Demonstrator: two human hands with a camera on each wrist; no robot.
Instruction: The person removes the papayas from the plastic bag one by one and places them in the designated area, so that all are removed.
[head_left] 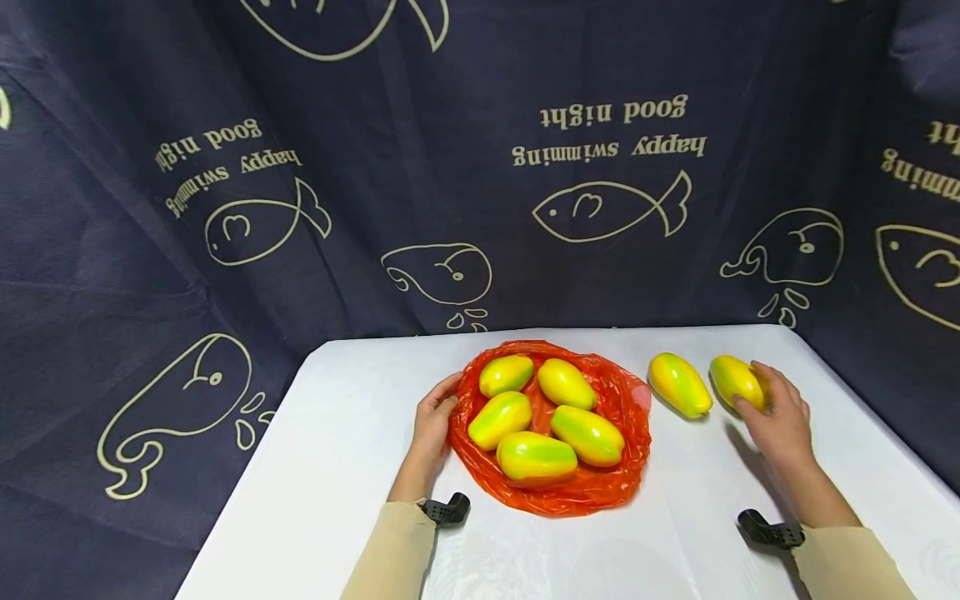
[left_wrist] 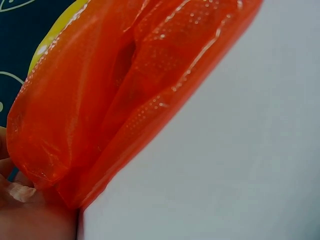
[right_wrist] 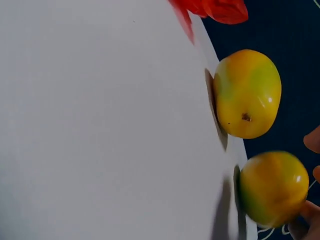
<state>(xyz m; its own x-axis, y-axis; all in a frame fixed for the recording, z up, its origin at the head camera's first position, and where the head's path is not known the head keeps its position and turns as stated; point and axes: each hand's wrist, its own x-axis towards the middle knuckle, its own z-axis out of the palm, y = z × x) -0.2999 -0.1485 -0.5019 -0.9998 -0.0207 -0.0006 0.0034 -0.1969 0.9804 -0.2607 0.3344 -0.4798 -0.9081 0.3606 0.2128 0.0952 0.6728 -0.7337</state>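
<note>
A red plastic bag (head_left: 637,454) lies spread open on the white table with several yellow-green papayas (head_left: 536,457) in it. My left hand (head_left: 433,423) grips the bag's left rim, its fingers partly hidden by the red film (left_wrist: 75,115) in the left wrist view. To the right of the bag, one papaya (head_left: 679,385) lies loose. Farther right, my right hand (head_left: 782,421) reaches round another papaya (right_wrist: 274,189). Its fingers are at the fruit's right side; the thumb (right_wrist: 312,140) stands apart from the fruit in the right wrist view.
The white table (head_left: 337,442) meets a dark curtain (head_left: 450,167) printed with fish and whales at its back edge. The loose papaya lies between the bag and my right hand. A black strap (head_left: 772,531) is round my right wrist, another (head_left: 447,508) round my left.
</note>
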